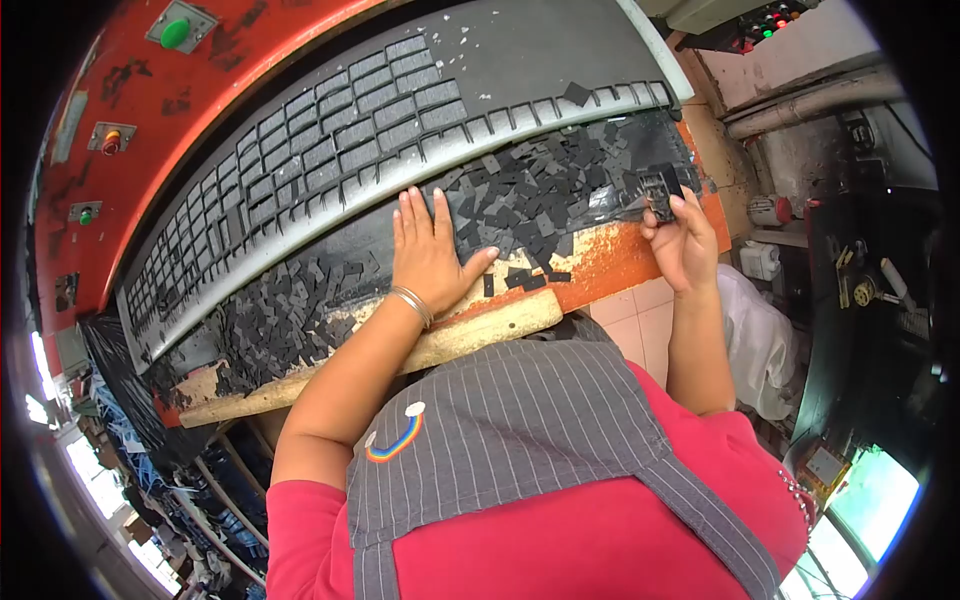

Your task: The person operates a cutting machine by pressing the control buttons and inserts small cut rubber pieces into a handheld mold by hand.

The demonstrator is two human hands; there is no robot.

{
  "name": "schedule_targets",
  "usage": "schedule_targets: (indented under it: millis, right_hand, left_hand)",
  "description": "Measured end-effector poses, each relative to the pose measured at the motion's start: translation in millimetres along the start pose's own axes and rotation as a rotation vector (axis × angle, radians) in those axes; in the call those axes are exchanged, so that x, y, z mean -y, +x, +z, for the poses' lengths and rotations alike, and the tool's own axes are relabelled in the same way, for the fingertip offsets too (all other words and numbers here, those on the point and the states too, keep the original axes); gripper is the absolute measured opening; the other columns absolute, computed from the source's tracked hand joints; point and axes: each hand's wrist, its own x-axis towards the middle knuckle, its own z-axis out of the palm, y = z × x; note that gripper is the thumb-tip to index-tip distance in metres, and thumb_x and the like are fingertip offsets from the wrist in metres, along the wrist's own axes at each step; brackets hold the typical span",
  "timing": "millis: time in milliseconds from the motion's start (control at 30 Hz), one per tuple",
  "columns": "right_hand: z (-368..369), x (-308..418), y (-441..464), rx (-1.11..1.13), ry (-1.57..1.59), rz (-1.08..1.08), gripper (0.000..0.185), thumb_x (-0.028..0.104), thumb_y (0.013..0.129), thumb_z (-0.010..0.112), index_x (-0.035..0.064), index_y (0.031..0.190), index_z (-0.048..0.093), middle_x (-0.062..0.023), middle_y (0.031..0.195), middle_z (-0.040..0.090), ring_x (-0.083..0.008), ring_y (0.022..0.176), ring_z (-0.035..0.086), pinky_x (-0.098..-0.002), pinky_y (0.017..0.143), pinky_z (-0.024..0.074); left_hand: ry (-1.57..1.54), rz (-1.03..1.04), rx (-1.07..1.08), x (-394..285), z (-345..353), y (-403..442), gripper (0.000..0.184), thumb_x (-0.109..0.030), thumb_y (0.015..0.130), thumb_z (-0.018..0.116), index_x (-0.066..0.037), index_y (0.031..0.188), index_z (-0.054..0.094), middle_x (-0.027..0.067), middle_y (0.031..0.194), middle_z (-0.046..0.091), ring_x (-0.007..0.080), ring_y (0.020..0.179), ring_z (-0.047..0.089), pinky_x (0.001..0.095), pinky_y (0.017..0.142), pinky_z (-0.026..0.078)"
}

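Note:
My left hand (pixel 428 255) lies flat with fingers spread on the dark work surface, its fingertips near the pale metal edge (pixel 365 193). Loose black rectangular pieces (pixel 530 185) are heaped on both sides of it. Raised at the right end of the heap, my right hand (pixel 685 240) pinches a small dark block (pixel 658 193) with a lighter, rough-looking face between thumb and fingers; its exact kind cannot be made out. Beyond the metal edge, a sheet cut into a grid of dark rectangles (pixel 330 125) lies on the machine bed.
A worn wooden bar (pixel 480 335) runs along the front, close to my apron (pixel 500 430). The red machine frame (pixel 130 150) carries a green button (pixel 175 33) and other controls. A white plastic bag (pixel 755 330) hangs or stands low at the right, near pipes (pixel 810 105).

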Motion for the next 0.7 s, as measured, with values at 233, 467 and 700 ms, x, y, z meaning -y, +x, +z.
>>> schedule_targets:
  millis: [233,467,700]
  right_hand:
    - [31,-7,27,0.049,-0.457,-0.165,0.057,0.005,0.088,0.073,-0.0003,0.139,0.047,-0.0130,0.133,0.058,-0.0186,0.117,0.058,-0.0312,0.098,0.0484]
    - [110,16,133,0.292,-1.068,-0.572,0.046,0.016,0.081,0.079,0.0109,0.125,0.065,-0.0130,0.109,0.066,-0.0203,0.101,0.065,-0.0328,0.091,0.0510]
    - [70,-10,200,0.318,-0.935,-0.349,0.048,0.007,0.086,0.075,0.0021,0.130,0.057,-0.0065,0.117,0.065,-0.0146,0.107,0.060,-0.0280,0.095,0.0476]
  left_hand:
    - [-0.171,0.177,0.017,-73,5,35,0.107,-0.069,0.094,0.047,0.010,0.156,0.008,0.0420,0.159,0.006,0.0498,0.152,0.002,0.0526,0.124,0.005]
    - [-0.277,0.211,-0.042,-88,-29,27,0.081,-0.060,0.098,0.046,-0.005,0.155,0.032,0.0353,0.155,0.030,0.0453,0.149,0.023,0.0553,0.123,0.011]
    - [-0.430,0.158,-0.340,-15,-22,-4,0.042,-0.031,0.094,0.067,-0.006,0.127,0.064,0.0161,0.132,0.065,0.0324,0.131,0.055,0.0523,0.117,0.029]
